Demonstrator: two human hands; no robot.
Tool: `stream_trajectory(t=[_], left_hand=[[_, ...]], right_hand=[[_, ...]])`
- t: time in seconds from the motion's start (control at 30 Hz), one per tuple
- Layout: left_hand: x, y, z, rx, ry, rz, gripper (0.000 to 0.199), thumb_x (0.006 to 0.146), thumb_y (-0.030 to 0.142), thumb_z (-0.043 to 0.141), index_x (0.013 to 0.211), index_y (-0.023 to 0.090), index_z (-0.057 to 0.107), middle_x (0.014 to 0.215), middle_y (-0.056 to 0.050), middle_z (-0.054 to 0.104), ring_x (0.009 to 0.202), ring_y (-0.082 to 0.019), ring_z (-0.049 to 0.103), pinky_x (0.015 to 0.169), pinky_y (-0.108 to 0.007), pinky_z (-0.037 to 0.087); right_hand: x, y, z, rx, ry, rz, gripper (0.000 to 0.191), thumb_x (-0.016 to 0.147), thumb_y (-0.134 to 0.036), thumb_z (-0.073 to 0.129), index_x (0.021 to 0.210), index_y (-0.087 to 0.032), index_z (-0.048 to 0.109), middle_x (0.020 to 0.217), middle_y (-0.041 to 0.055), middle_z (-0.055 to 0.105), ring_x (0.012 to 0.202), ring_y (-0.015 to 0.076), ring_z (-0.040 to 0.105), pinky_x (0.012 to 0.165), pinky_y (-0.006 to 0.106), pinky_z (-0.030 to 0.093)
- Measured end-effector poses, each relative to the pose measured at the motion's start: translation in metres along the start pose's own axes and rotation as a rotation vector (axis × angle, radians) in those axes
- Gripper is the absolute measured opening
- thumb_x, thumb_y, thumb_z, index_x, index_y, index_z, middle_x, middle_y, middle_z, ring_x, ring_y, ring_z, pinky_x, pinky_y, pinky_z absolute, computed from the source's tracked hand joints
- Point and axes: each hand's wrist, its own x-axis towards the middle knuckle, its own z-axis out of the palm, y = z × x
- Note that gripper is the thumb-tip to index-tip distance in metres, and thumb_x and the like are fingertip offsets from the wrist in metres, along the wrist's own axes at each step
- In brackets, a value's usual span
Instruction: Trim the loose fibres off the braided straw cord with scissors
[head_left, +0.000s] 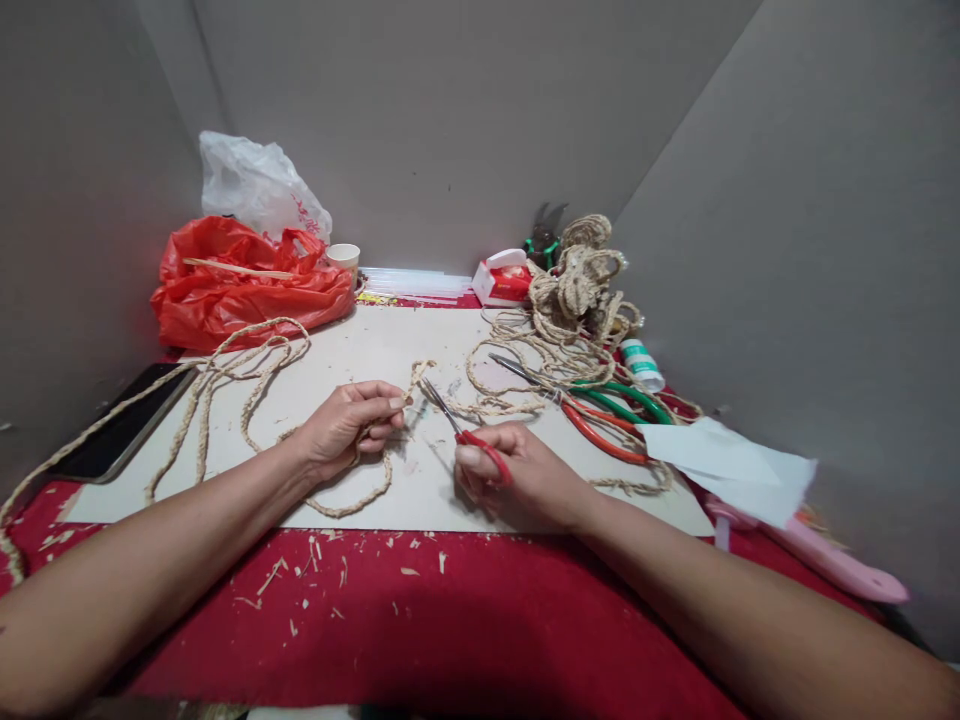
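Between the pinched fingers of my left hand (356, 425) runs a braided straw cord (356, 508), its looped end sticking out past the fingertips. More of the cord trails left over the board in long loops. My right hand (510, 470) grips small scissors (484, 450) with red handles. Their metal tips point up and left, close beside the cord's end; whether they touch it I cannot tell. Right of them lie larger shears (607, 430) with orange and green handles, partly under a white paper sheet (727, 465).
A white board (450, 515) covers part of the red cloth, with straw scraps about. A coiled cord heap (577, 290), tissue pack (504, 280) and white-green roll (641, 365) stand right. Left are a red bag (247, 290), paper cup (343, 258) and phone (120, 425). A pink tool (832, 560) lies right.
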Motion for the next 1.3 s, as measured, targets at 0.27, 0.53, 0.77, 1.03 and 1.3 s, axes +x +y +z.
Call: stream_trajectory(t=[0.27, 0.53, 0.77, 1.03, 1.3], left_hand=[[-0.003, -0.002, 0.003, 0.109, 0.06, -0.007, 0.013, 0.068, 0.017, 0.072, 0.078, 0.015, 0.063, 0.057, -0.002, 0.064, 0.038, -0.002, 0.033, 0.039, -0.017, 0.015], [-0.005, -0.004, 0.009, 0.222, 0.118, 0.05, 0.01, 0.065, 0.017, 0.071, 0.073, 0.014, 0.065, 0.054, -0.003, 0.062, 0.037, -0.002, 0.029, 0.041, -0.022, 0.012], [-0.005, -0.007, 0.006, 0.283, 0.141, 0.116, 0.006, 0.065, 0.018, 0.07, 0.07, 0.016, 0.067, 0.051, -0.002, 0.06, 0.04, -0.004, 0.032, 0.042, -0.024, 0.016], [-0.006, -0.007, 0.008, 0.32, 0.145, 0.124, 0.007, 0.065, 0.019, 0.071, 0.069, 0.014, 0.067, 0.051, -0.001, 0.059, 0.039, -0.004, 0.032, 0.042, -0.023, 0.016], [-0.005, -0.008, 0.005, 0.327, 0.15, 0.136, 0.007, 0.066, 0.018, 0.071, 0.07, 0.014, 0.066, 0.052, -0.001, 0.06, 0.039, -0.004, 0.033, 0.042, -0.022, 0.018]], right_hand=[[0.004, -0.01, -0.012, -1.075, 0.283, -0.24, 0.032, 0.075, -0.034, 0.056, 0.053, -0.018, 0.04, 0.052, -0.0041, 0.038, 0.051, 0.0086, 0.032, 0.052, 0.024, 0.022], [-0.003, -0.019, -0.004, -1.515, 0.282, -0.176, 0.026, 0.077, -0.038, 0.052, 0.06, -0.018, 0.054, 0.061, 0.0017, 0.057, 0.053, 0.0117, 0.039, 0.054, 0.027, 0.018], [-0.005, -0.022, 0.0, -1.622, 0.226, -0.146, 0.03, 0.079, -0.038, 0.049, 0.059, -0.017, 0.059, 0.06, 0.006, 0.064, 0.05, 0.0134, 0.045, 0.053, 0.029, 0.018], [-0.007, -0.018, -0.003, -1.507, 0.244, -0.182, 0.031, 0.077, -0.035, 0.051, 0.052, -0.018, 0.054, 0.05, 0.0024, 0.057, 0.047, 0.0112, 0.038, 0.052, 0.027, 0.018], [-0.006, -0.013, -0.006, -1.441, 0.265, -0.251, 0.031, 0.076, -0.033, 0.051, 0.049, -0.018, 0.05, 0.047, -0.0006, 0.049, 0.047, 0.0102, 0.032, 0.051, 0.026, 0.017]])
